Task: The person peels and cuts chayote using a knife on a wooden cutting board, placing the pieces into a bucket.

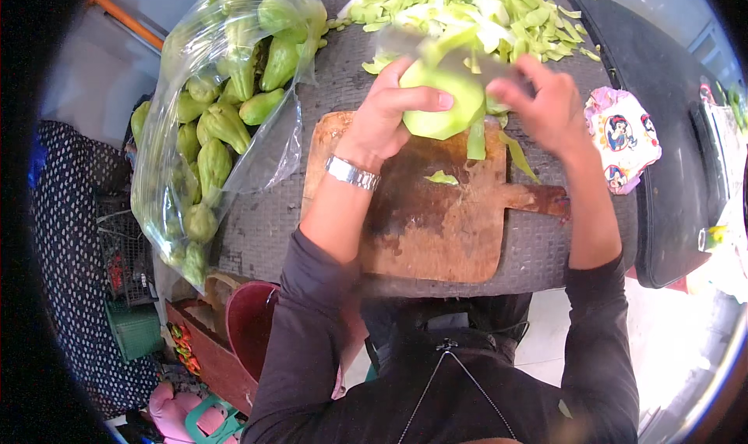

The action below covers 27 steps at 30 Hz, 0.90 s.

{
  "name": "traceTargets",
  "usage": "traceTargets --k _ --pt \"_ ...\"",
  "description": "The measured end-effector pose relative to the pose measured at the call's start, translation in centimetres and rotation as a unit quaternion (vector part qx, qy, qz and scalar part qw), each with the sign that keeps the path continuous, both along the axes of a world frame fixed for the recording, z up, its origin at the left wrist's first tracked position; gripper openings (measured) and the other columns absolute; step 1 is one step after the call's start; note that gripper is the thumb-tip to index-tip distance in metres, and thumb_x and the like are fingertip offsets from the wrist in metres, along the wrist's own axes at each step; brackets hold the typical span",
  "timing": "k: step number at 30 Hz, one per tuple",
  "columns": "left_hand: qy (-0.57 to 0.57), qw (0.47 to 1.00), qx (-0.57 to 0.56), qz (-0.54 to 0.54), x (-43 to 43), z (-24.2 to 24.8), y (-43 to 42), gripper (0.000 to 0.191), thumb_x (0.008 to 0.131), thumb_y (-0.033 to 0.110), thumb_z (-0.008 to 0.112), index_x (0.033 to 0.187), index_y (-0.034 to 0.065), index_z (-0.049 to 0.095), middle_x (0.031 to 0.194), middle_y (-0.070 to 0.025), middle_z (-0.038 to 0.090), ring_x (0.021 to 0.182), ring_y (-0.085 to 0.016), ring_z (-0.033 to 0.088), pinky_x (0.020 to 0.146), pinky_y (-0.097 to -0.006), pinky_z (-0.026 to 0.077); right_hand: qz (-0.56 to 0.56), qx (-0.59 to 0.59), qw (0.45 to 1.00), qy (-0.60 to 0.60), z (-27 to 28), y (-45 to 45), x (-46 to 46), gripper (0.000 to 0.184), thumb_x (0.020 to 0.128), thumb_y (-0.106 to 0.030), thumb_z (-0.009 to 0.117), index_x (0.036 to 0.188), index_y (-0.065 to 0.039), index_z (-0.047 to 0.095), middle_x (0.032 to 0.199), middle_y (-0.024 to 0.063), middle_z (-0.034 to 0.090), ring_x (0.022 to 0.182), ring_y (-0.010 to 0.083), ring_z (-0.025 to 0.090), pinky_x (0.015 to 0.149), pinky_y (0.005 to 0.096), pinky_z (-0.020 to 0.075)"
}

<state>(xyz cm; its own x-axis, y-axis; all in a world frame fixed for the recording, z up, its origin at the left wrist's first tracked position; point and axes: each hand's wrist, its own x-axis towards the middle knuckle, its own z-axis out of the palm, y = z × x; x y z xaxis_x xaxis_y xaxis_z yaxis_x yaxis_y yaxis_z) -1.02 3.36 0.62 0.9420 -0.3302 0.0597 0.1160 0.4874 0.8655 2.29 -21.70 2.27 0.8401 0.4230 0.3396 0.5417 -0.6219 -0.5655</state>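
My left hand [383, 113], with a metal watch on its wrist, grips a large pale green fruit or vegetable [444, 116] with flat peeled facets; its exact kind I cannot tell. A knife [495, 67], blurred by motion, lies across its far side in my right hand [546, 108]. One strip of peel [476, 140] hangs beneath the held piece. Both hands are above the far part of a worn wooden cutting board [432, 239]. On the board rests a small scrap of peel [442, 178]. Another strip [519, 157] lies by the board's handle.
Pale green peelings [526, 29] are heaped at the table's far side. A clear plastic bag [274, 151] of chayotes [215, 166] stands at left. To the right are a printed cloth item [622, 140] and a black padded surface [666, 210]. A dark red bucket [248, 321] stands below, at left.
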Motion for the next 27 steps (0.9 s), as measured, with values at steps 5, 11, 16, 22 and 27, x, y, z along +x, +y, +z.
traceTargets --k 5,11,16,22,27 --pt "0.021 0.998 -0.040 0.036 -0.2 1.2 -0.2 0.065 0.079 -0.001 0.074 0.141 -0.0044 0.053 0.121 -0.0115 0.067 0.112 -0.022 0.068 0.097 -0.0350 0.058 -0.203 -0.054 0.974 0.089 -1.5 -2.8 3.7 0.073 0.093 -0.072 0.064 0.092 0.001 0.063 0.075 0.0235 0.065 0.072 0.0352 0.063 0.071 0.0452 0.0493" --pt "0.026 1.000 -0.010 0.004 -0.4 1.3 0.5 0.072 0.077 -0.001 0.075 0.145 -0.0037 0.052 0.123 -0.0113 0.067 0.113 -0.021 0.067 0.098 -0.0341 0.056 -0.262 -0.120 0.957 -0.016 -1.5 -0.4 2.0 0.065 0.089 -0.067 0.071 0.097 -0.003 0.064 0.077 0.0229 0.069 0.079 0.0426 0.070 0.071 0.0498 0.0514" --pt "-0.050 0.993 0.089 -0.050 -0.8 1.3 -0.7 0.092 0.071 0.004 0.081 0.156 0.0026 0.046 0.138 -0.0092 0.064 0.123 -0.020 0.063 0.108 -0.0328 0.049 -0.218 -0.065 0.957 -0.182 -1.4 0.6 0.6 0.055 0.085 -0.059 0.079 0.097 -0.008 0.064 0.073 0.0171 0.072 0.071 0.0393 0.073 0.063 0.0482 0.0545" --pt "-0.042 0.996 0.042 0.060 -0.6 1.0 -1.0 0.088 0.076 0.002 0.078 0.158 0.0059 0.044 0.133 -0.0085 0.065 0.122 -0.020 0.063 0.105 -0.0332 0.051 -0.254 -0.076 0.944 -0.199 -0.8 0.2 0.4 0.055 0.085 -0.061 0.079 0.097 -0.009 0.065 0.074 0.0161 0.073 0.072 0.0387 0.073 0.064 0.0484 0.0541" --pt "0.040 0.994 0.014 0.102 0.5 0.7 0.6 0.091 0.075 -0.001 0.079 0.158 0.0030 0.041 0.133 -0.0133 0.063 0.114 -0.022 0.066 0.098 -0.0349 0.054 -0.286 -0.110 0.941 -0.143 -0.5 -0.2 0.6 0.057 0.084 -0.064 0.077 0.098 -0.011 0.065 0.077 0.0161 0.075 0.074 0.0399 0.074 0.066 0.0499 0.0538"
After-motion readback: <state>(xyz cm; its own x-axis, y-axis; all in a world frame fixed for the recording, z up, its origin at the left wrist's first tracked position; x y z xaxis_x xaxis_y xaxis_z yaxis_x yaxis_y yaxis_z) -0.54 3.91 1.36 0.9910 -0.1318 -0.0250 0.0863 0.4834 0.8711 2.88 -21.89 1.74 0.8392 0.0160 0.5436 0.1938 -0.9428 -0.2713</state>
